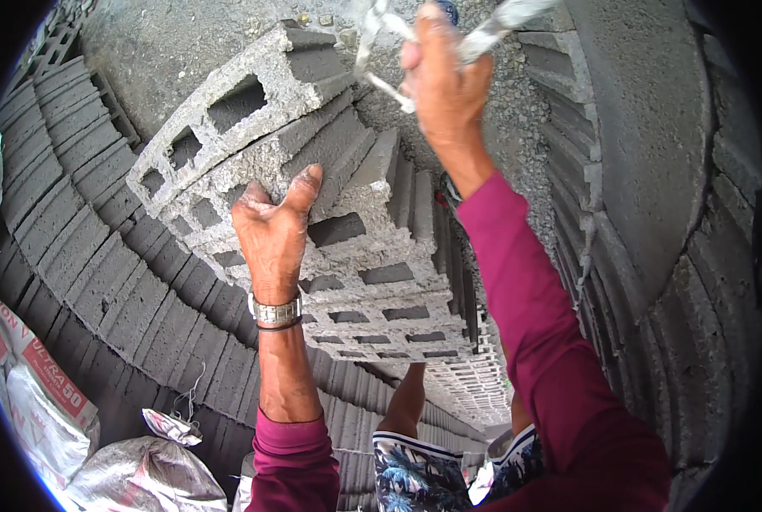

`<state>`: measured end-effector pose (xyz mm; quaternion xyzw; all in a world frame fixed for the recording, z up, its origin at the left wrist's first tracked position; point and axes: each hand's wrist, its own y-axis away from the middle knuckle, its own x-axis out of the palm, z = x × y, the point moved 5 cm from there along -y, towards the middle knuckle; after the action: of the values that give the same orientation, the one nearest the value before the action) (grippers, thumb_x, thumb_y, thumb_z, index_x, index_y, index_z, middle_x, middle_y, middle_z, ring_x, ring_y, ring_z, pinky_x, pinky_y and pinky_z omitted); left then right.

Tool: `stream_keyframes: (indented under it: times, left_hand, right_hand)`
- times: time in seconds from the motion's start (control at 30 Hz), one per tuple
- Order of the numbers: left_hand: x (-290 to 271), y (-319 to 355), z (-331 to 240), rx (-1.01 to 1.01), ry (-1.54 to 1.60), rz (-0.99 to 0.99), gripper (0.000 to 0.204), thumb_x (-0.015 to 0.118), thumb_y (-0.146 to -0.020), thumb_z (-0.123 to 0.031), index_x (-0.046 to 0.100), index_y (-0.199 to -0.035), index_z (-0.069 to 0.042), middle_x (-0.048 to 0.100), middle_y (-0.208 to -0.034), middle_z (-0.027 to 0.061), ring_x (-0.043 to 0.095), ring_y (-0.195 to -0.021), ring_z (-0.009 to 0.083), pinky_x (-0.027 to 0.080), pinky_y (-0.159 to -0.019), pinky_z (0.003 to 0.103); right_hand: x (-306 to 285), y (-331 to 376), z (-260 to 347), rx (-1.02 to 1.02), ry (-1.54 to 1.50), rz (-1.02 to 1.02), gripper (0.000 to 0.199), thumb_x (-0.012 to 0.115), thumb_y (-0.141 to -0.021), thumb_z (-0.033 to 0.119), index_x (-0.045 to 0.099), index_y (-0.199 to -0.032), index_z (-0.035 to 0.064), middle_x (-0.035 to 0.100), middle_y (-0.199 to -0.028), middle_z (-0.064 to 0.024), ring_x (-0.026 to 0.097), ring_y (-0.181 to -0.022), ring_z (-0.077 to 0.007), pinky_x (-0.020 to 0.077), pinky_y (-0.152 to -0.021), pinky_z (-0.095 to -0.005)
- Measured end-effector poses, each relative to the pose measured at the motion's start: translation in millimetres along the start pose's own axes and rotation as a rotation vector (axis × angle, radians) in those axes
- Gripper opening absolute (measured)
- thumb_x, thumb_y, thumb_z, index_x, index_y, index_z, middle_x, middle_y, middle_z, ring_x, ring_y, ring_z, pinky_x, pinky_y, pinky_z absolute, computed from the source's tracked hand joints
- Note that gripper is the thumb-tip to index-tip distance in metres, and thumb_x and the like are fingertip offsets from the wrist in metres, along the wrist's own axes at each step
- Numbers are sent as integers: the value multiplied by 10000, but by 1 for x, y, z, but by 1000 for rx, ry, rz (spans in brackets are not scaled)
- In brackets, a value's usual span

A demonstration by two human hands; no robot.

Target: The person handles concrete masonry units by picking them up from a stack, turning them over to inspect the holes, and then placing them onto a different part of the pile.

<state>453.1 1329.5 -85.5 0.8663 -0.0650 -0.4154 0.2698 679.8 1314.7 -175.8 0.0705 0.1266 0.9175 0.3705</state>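
My left hand (pixel 272 224) grips the edge of a grey hollow concrete block (pixel 227 166) near the top of a stack, with some fingers hidden in a hole. A top block (pixel 197 107) sits tilted above it, its rectangular holes facing me. Over the gravel at the far right of the stack, my right hand (pixel 449 81) is closed around a white cord (pixel 500 26), blurred by motion. Part of the cord loops to the left of the fingers, above the stack's far corner.
Long curved rows of stacked concrete blocks (pixel 133 273) line the left side. More blocks (pixel 568 128) stand along the right, beside a grey concrete surface (pixel 645 128). White and red sacks (pixel 48 410) lie at lower left. Gravel ground (pixel 176 34) shows at the back.
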Motion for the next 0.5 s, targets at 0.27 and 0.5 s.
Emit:
stream_keyframes:
  times: [0.27,0.5]
  left_hand:
    - [8,0,-8,12,-3,5,577,845,-758,-310,339,-551,-127,365,-559,-56,291,-533,71,217,-445,298]
    - [2,3,-5,-52,-31,13,552,839,-754,-340,359,-573,-134,375,-570,-47,305,-541,83,249,-482,289]
  right_hand:
    - [-16,17,-74,67,205,29,459,526,-981,333,657,-701,-6,590,-553,-65,551,-478,-163,434,-495,-341]
    - [-6,-2,3,-30,-124,-3,363,518,-1000,312,579,-726,82,513,-565,-2,488,-484,-63,365,-376,-205]
